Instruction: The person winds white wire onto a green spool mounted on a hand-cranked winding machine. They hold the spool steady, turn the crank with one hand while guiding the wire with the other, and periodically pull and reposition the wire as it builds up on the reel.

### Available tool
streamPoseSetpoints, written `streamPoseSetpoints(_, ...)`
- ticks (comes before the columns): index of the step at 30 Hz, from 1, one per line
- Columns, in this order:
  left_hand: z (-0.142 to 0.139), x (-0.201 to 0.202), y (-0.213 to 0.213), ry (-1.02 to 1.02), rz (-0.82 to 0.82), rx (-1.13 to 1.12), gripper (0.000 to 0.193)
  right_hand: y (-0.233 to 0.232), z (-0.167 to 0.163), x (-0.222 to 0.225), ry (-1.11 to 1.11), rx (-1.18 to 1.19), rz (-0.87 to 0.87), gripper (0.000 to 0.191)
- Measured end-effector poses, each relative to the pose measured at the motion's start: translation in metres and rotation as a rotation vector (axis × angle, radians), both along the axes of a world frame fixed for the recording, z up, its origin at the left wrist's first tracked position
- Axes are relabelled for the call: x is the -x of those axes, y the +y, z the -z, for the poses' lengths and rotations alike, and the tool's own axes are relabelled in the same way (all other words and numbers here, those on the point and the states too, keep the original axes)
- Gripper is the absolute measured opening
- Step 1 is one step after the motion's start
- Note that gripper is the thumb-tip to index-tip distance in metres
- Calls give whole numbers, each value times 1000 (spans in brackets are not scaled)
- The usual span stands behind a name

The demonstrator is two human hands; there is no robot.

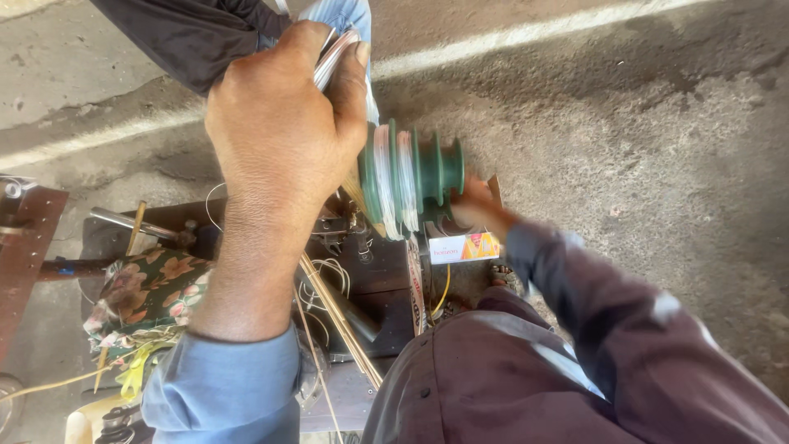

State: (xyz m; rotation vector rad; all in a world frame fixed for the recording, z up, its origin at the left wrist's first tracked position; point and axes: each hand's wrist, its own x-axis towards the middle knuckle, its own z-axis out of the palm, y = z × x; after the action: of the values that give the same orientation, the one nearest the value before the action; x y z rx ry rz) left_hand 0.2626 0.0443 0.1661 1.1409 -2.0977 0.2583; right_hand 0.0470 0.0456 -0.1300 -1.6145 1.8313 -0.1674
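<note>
on a concrete floor (657, 123), a person's left hand (279, 123) is closed tight around a bundle of thin pale strands (333, 57), which run down past the wrist toward a cluttered dark bench (378, 271). just beside that hand sits a green stepped spool (411, 177), its grooves partly filled: two of them carry bands of whitish wire or thread, while the grooves farther right look bare, so by this view the winding appears under way but not finished. a second hand (477, 205), blurred and reaching from a maroon sleeve (592, 329), touches the spool's far end; whether it belongs to the wearer or a co-worker, and how far it is open, cannot be told. a floral cloth (148, 292) and loose yellow sticks (341, 316) lie on the bench.
</note>
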Motion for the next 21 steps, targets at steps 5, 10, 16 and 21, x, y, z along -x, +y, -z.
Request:
streamPoseSetpoints(5, 2, 1, -2, -37, -40, 53, 24, 131, 4, -26, -385, 466, -419, 19)
streamPoseSetpoints(10, -1, 2, -5, -10, 28, 24, 20, 112, -172, -8, 151, 1143, -878, 17)
streamPoseSetpoints(16, 0, -1, 0, -14, 4, 22, 19, -60, -193, 31, -255, 967, -489, 36)
streamPoseSetpoints(21, 0, -1, 3, 10, -3, 38, 18, -18, -19, -1, -795, 529, -41, 42)
